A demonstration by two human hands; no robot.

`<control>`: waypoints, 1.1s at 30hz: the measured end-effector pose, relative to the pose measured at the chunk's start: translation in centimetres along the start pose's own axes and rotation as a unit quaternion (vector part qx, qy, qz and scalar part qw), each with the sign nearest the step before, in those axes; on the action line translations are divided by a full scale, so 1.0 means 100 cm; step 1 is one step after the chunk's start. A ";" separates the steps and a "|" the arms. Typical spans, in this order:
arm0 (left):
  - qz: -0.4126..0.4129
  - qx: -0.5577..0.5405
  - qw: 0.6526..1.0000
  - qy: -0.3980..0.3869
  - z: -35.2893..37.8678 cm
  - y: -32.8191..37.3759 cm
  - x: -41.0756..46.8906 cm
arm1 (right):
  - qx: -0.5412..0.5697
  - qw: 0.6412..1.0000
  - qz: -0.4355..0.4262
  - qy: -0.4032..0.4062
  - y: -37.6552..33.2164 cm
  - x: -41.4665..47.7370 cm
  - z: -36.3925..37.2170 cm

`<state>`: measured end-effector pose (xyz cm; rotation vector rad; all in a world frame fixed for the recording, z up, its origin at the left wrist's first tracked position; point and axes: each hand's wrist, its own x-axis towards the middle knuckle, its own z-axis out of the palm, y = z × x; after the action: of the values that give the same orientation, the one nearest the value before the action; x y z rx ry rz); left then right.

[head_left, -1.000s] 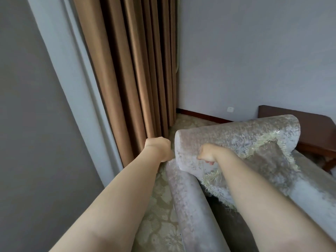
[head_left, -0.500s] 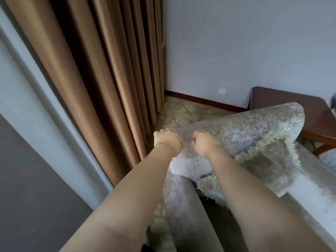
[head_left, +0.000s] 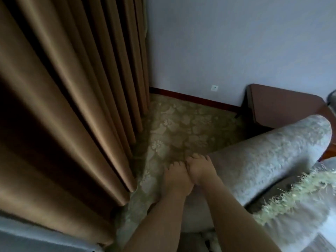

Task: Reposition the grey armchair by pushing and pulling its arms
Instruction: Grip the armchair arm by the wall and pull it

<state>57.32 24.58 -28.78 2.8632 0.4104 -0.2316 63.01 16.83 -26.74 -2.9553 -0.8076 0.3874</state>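
The grey armchair (head_left: 263, 157) fills the lower right, its thick rolled top running from the middle toward the right edge. Both my hands sit side by side at the left end of that roll. My left hand (head_left: 174, 177) grips the corner, fingers curled over the far edge. My right hand (head_left: 200, 170) touches the left one and curls over the same edge. A cream-fringed throw (head_left: 291, 195) hangs over the chair to the right of my right forearm.
Heavy brown curtains (head_left: 72, 106) hang close on the left, almost touching the chair's corner. Patterned carpet (head_left: 181, 124) lies beyond the chair up to the wall. A dark wooden table (head_left: 281, 104) stands at the far right against the wall, near a socket (head_left: 215, 87).
My hands have come together at the end of the roll, the left one moving from beside the chair onto its corner. The view has moved forward over the chair, and the picture is darker.
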 end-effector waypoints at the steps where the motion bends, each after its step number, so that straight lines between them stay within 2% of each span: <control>1: -0.007 -0.007 1.000 0.019 0.005 -0.001 0.006 | 0.007 1.000 -0.004 -0.014 0.005 0.011 0.005; 5: -0.014 -0.026 0.997 0.073 0.017 -0.003 0.015 | -0.008 0.996 -0.047 0.079 0.020 0.027 0.016; 7: -0.021 -0.030 0.995 0.090 0.020 -0.003 0.016 | -0.007 0.994 -0.056 0.098 0.019 0.027 0.017; 11: -0.086 -0.028 0.992 0.086 0.020 -0.003 0.007 | -0.012 0.995 -0.057 0.081 0.017 0.026 0.018; 16: -0.080 -0.009 0.994 0.070 0.008 0.000 0.000 | -0.003 0.997 -0.035 0.069 0.013 0.021 0.021; 21: -0.069 -0.007 0.994 0.090 0.004 0.003 -0.015 | 0.000 0.998 -0.026 0.057 0.011 0.010 0.018; 33: -0.100 0.002 0.991 0.085 0.000 -0.004 -0.075 | -0.011 0.998 -0.037 0.056 -0.017 -0.038 0.016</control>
<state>50.13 23.04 -27.47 2.8550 0.7317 -0.0211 58.57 16.34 -27.19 -2.9251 -0.9112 0.2082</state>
